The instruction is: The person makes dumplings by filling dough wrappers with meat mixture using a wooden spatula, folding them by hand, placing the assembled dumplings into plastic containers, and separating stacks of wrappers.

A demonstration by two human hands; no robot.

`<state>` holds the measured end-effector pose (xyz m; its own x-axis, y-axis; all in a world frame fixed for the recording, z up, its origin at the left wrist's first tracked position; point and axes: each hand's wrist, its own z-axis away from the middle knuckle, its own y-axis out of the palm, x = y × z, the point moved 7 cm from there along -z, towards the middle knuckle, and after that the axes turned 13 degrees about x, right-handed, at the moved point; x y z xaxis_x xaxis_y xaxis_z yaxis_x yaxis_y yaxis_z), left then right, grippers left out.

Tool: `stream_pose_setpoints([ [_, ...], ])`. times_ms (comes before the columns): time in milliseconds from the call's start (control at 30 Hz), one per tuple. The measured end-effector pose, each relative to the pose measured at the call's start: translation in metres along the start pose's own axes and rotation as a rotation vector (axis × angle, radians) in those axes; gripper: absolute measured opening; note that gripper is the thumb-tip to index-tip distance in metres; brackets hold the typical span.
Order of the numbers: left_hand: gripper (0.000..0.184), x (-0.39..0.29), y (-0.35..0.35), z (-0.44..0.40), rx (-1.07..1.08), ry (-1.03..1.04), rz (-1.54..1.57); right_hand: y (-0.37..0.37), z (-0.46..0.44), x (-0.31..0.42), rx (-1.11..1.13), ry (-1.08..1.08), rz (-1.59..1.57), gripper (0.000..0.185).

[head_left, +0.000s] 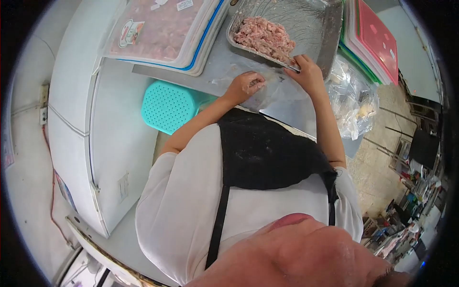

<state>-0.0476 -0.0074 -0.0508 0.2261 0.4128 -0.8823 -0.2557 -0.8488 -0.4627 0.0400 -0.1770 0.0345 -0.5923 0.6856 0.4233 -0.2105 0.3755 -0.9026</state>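
Note:
A metal tray (330,43) holds a mound of pinkish minced meat (264,37) heaped at its left side. My right hand (306,74) is at the tray's near edge, its fingers closed round a thin metal utensil (290,62) whose far end reaches toward the meat. To the left, my left hand (245,87) is curled just above the steel table (210,79), with pale smears on the fingers. What lies in its palm, if anything, is too small to make out. Thin clear plastic film (277,91) lies on the table between both hands.
Lidded plastic containers (167,36) of meat are stacked at the left. A turquoise perforated stool or basket (168,106) is below them, beside a white appliance (119,138). Right of the tray are a clear plastic bag (351,103) and stacked pink, white and green lids or boards (375,40).

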Motion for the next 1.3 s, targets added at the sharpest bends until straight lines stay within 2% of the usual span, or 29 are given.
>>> stream_pose_setpoints([
  [33,0.017,0.007,-0.003,0.003,-0.014,-0.061,0.131,-0.005,0.002,0.006,-0.037,0.007,0.001,0.034],
  [133,0.021,0.038,-0.005,0.002,0.000,-0.180,0.441,0.010,0.021,0.008,0.024,0.238,-0.191,0.037],
  [233,0.023,0.047,-0.002,-0.003,0.096,-0.214,0.602,0.053,0.034,0.030,0.214,0.381,-0.458,0.040],
  [333,0.023,0.039,-0.005,-0.009,0.148,-0.188,0.638,0.080,0.031,0.040,0.109,0.337,-0.562,0.039],
  [367,0.022,0.036,-0.006,-0.010,0.153,-0.176,0.638,0.087,0.037,0.036,0.172,0.438,-0.566,0.036],
  [467,0.021,0.035,-0.006,-0.013,0.121,-0.220,0.961,0.088,0.041,0.031,0.096,0.404,-0.677,0.033],
  [567,0.022,0.042,-0.014,-0.014,0.077,-0.214,0.812,0.082,0.045,0.030,0.089,0.369,-0.606,0.030],
  [667,0.028,0.054,-0.020,-0.013,-0.081,-0.166,1.093,0.074,0.048,0.027,0.093,0.413,-0.501,0.027],
  [767,0.033,0.055,-0.038,-0.009,-0.151,-0.231,1.421,0.090,0.055,-0.007,0.086,0.384,-0.240,0.028],
  [900,0.036,-0.011,-0.071,-0.007,-0.019,-0.007,1.759,0.079,0.065,-0.012,0.099,0.421,-0.342,0.032],
  [1000,0.036,0.002,-0.068,-0.002,-0.220,-0.101,1.438,0.058,0.059,0.001,0.189,0.346,-0.467,0.035],
  [1067,0.035,0.003,-0.064,0.000,-0.218,-0.127,1.294,0.051,0.055,-0.006,0.286,0.311,-0.650,0.034],
  [1167,0.034,0.012,-0.054,0.005,-0.207,-0.169,1.251,0.017,0.044,-0.019,0.203,0.187,-0.605,0.030],
  [1267,0.034,0.007,-0.044,0.010,-0.086,-0.304,1.320,-0.024,0.021,-0.028,0.190,0.078,-0.285,0.027],
  [1300,0.035,0.003,-0.038,0.013,-0.030,-0.363,1.347,-0.036,0.013,-0.027,0.171,0.082,-0.080,0.031],
])
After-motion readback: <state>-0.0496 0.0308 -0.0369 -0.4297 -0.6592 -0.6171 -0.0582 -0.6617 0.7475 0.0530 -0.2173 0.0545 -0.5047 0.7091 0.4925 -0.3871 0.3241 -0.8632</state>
